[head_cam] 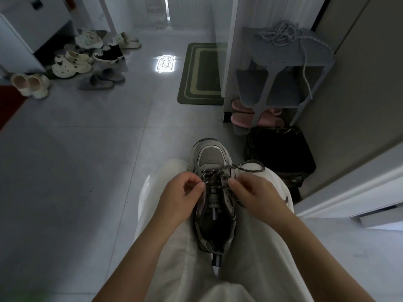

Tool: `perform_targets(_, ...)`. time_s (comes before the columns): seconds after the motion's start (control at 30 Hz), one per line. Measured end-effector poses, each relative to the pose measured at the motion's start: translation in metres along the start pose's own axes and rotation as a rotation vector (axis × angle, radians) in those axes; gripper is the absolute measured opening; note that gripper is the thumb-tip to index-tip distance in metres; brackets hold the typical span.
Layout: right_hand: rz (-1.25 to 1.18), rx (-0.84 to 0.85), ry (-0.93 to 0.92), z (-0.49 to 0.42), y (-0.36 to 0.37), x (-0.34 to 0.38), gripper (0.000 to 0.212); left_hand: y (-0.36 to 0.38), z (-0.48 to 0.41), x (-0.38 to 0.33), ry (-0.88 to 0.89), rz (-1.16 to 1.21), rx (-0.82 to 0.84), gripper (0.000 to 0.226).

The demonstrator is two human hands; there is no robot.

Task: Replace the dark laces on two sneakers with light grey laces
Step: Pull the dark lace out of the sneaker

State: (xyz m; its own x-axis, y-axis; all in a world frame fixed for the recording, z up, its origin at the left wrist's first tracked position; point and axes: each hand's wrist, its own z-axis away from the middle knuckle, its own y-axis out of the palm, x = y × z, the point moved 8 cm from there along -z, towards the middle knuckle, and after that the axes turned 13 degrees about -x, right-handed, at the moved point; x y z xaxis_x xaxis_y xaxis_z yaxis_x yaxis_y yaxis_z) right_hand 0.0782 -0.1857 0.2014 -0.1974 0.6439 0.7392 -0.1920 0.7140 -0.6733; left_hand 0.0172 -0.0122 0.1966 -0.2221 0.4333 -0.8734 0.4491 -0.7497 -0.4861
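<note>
Grey sneaker (212, 158) lying toe-out between the person's thighs, left hand (181, 197) and right hand (257, 192) each with fingers pinched on the dark lace (218, 172), light grey laces (281, 33) heaped on the shoe rack (316, 59), well apart

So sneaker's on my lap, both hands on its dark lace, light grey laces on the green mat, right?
No: the head view shows the light grey laces on top of the grey shoe rack. The rest holds.

Lettering on the tongue label (214, 202) of the sneaker (211, 156) is unreadably blurred.
</note>
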Motion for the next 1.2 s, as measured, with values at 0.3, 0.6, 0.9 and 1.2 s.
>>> perform_targets(0.3, -0.024, -0.009, -0.218, 0.011, 0.003, 0.032, 0.013, -0.001, -0.017, -0.009, 0.002, -0.024, 0.038, 0.018)
perform_targets(0.6, 0.031, -0.035, -0.106, 0.008, 0.004, 0.025, 0.008, 0.003, -0.002, 0.008, -0.206, 0.248, 0.065, 0.015)
perform_targets(0.9, 0.152, -0.026, -0.297, 0.014, 0.015, 0.048, 0.016, -0.023, -0.01, -0.005, -0.015, 0.235, -0.221, 0.017)
perform_targets(1.2, 0.159, -0.098, -0.276, 0.014, 0.014, 0.047, 0.011, -0.005, 0.004, 0.012, -0.069, 0.15, -0.122, 0.017)
